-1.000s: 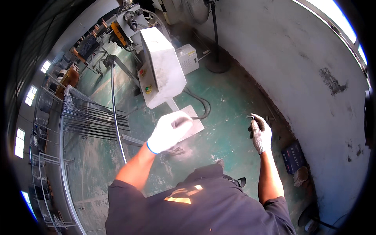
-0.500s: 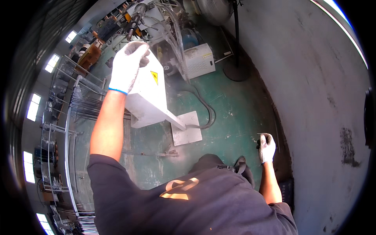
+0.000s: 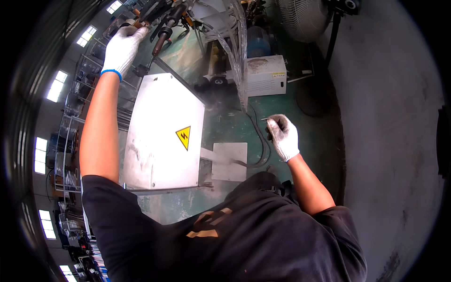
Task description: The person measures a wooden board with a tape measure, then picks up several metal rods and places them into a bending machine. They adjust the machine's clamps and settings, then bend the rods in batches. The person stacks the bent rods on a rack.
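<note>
My left hand (image 3: pixel 123 49), in a white knit glove with a blue cuff, reaches out at the upper left. Its thumb points toward a metal rod-like machine part (image 3: pixel 165 34) with a reddish-brown tip; the other fingertips are hard to make out against the dark clutter. Below that part stands a white metal box (image 3: pixel 164 136) bearing a yellow triangular electrical warning sign (image 3: pixel 183 137). My right hand (image 3: pixel 283 137), also gloved and stained dark at the fingers, is closed in a pinch. A short thin metal piece (image 3: pixel 264 119) pokes out from its fingertips.
Wrapped hoses (image 3: pixel 240 61) hang beside a white cabinet (image 3: pixel 268 77). A standing fan (image 3: pixel 303 19) is at the back right, by the grey wall (image 3: pixel 390 141). Behind my left arm run metal racks (image 3: pixel 66 160). A dark cable (image 3: pixel 263 150) curves over the green floor near a flat plate (image 3: pixel 230 160).
The view has shifted closer to the white box, which now shows its broad top. My left hand has moved away from over the box. My right hand has risen forward with the thin metal piece.
</note>
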The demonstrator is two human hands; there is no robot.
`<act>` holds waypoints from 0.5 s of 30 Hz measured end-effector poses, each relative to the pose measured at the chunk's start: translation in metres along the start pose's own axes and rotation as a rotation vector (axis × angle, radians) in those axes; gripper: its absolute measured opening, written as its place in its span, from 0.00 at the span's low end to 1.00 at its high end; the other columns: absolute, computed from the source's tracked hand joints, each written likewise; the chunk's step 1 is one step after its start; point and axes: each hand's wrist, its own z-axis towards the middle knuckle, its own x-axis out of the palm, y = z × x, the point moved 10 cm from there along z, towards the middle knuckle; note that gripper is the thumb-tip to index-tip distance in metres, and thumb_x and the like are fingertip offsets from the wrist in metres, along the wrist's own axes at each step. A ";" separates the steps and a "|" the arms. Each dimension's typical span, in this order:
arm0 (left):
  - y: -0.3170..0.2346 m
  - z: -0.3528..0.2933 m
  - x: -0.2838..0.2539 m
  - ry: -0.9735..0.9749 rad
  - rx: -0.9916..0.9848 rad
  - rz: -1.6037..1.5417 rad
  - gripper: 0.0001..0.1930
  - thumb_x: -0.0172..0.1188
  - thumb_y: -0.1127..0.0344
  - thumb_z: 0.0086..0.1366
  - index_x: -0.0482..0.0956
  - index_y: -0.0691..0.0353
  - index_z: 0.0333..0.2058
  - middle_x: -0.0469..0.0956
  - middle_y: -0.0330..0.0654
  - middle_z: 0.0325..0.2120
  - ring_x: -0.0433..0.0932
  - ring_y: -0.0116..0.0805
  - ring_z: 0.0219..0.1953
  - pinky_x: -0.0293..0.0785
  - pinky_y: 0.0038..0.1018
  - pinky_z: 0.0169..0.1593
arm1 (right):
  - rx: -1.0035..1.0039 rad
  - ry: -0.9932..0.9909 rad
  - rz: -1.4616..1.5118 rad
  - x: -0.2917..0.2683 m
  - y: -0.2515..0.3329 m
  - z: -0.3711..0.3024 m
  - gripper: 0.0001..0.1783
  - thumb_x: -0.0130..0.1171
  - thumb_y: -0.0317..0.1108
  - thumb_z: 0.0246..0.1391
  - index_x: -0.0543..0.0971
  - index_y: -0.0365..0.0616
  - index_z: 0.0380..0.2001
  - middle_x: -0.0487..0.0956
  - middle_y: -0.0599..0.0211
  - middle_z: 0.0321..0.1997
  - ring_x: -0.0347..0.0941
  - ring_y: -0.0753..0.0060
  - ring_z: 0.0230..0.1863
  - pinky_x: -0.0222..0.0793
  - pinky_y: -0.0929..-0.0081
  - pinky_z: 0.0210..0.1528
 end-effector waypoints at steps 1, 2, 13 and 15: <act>0.008 0.023 0.012 -0.019 0.027 0.039 0.34 0.68 0.38 0.70 0.86 0.67 0.58 0.89 0.56 0.48 0.87 0.47 0.53 0.79 0.35 0.60 | -0.011 0.029 0.006 0.011 -0.001 0.023 0.10 0.63 0.34 0.74 0.84 0.37 0.44 0.81 0.71 0.28 0.75 0.83 0.27 0.74 0.77 0.32; 0.022 0.042 0.025 -0.019 -0.013 0.088 0.36 0.68 0.38 0.69 0.85 0.68 0.59 0.88 0.57 0.50 0.86 0.48 0.55 0.78 0.36 0.61 | -0.003 0.060 0.014 0.024 -0.005 0.041 0.10 0.64 0.34 0.74 0.84 0.37 0.44 0.81 0.71 0.28 0.75 0.83 0.26 0.74 0.77 0.31; 0.114 0.196 0.146 0.145 -0.327 0.213 0.53 0.72 0.31 0.65 0.72 0.75 0.70 0.85 0.63 0.57 0.86 0.48 0.55 0.82 0.37 0.55 | -0.006 0.309 -0.002 0.118 -0.041 0.251 0.10 0.66 0.35 0.71 0.86 0.39 0.43 0.84 0.62 0.30 0.78 0.72 0.30 0.76 0.69 0.38; 0.166 0.211 0.161 0.139 -0.368 0.233 0.53 0.76 0.35 0.64 0.70 0.78 0.70 0.85 0.60 0.54 0.87 0.44 0.49 0.82 0.35 0.51 | -0.079 0.354 -0.080 0.140 -0.023 0.280 0.10 0.67 0.35 0.70 0.87 0.39 0.44 0.86 0.55 0.33 0.83 0.62 0.34 0.79 0.65 0.42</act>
